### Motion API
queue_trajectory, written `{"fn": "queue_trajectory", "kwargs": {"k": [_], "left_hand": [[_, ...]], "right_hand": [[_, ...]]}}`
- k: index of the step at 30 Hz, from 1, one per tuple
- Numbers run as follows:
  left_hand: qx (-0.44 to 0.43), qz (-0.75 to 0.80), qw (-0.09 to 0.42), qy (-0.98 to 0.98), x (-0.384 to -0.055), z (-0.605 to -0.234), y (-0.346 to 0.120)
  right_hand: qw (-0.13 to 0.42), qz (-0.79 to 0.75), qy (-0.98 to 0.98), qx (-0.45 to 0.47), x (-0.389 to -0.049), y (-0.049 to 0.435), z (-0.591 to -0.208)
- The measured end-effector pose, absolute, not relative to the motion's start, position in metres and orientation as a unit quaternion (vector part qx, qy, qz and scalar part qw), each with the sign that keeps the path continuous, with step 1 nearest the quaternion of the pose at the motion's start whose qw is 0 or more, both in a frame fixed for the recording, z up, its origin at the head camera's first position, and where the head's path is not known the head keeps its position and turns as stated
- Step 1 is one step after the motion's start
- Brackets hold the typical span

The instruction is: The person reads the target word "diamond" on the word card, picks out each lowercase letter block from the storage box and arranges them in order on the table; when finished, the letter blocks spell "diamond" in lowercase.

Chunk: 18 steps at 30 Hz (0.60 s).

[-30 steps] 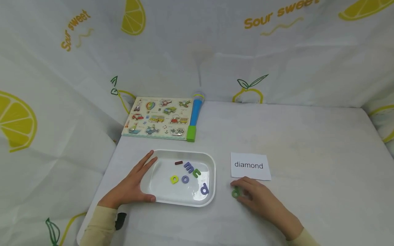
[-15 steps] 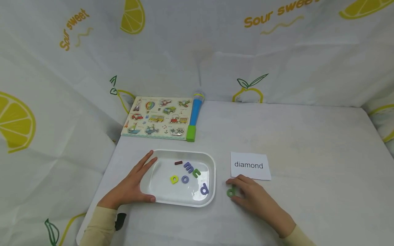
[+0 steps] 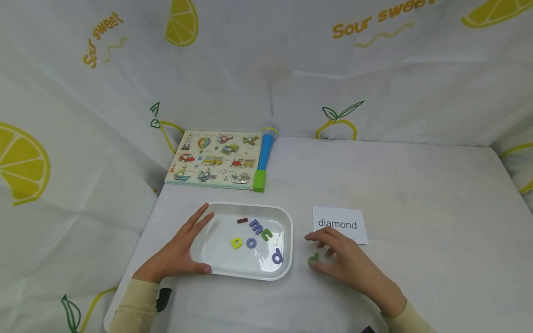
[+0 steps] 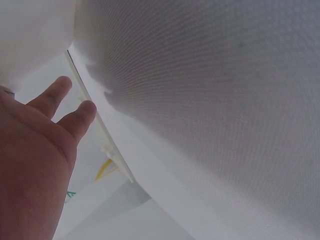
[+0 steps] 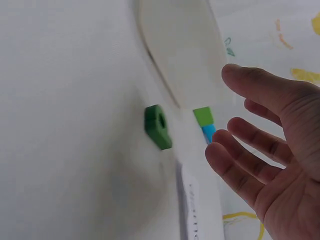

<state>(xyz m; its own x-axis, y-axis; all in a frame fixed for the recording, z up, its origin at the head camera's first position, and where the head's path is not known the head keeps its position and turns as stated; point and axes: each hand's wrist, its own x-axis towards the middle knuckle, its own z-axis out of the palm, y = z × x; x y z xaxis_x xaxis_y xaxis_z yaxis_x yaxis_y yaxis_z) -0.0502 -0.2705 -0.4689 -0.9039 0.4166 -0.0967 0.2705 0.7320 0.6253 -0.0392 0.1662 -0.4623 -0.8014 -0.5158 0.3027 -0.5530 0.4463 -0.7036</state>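
A green letter d lies on the white tabletop, below the card printed "diamond". My right hand hovers over it, thumb near the letter and fingers spread above, overlapping the card's lower edge. In the right wrist view the letter lies apart from the fingers, and nothing is held. My left hand rests at the left end of a white tray, straight fingers at its back corner and thumb along its front rim. Inside are a purple m, a green n and several other letters.
Behind the tray lies a vehicle puzzle board. A blue toy microphone with a green end lies along its right edge. White cloth printed with lemons hangs behind the table.
The green d has slid slightly left with my right hand. That hand's fingers have since lifted and spread off it. My left hand and the tray stay put.
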Motion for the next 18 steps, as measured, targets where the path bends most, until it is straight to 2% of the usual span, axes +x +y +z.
{"fn": "queue_trajectory", "kwargs": {"k": [4, 11, 14, 18], "left_hand": [[0.192, 0.317, 0.115, 0.922, -0.051, -0.467, -0.270], [0.202, 0.317, 0.112, 0.920, -0.054, -0.469, -0.271], [0.198, 0.314, 0.114, 0.922, -0.054, -0.469, -0.271], [0.188, 0.311, 0.121, 0.924, -0.054, -0.469, -0.271]], "right_hand": [[-0.017, 0.453, -0.826, 0.335, -0.048, 0.155, -0.442], [-0.165, 0.525, -0.747, 0.373, -0.070, 0.122, -0.404], [-0.190, 0.514, -0.736, 0.398, -0.084, 0.102, -0.389], [-0.196, 0.456, -0.762, 0.416, -0.105, 0.072, -0.384]]}}
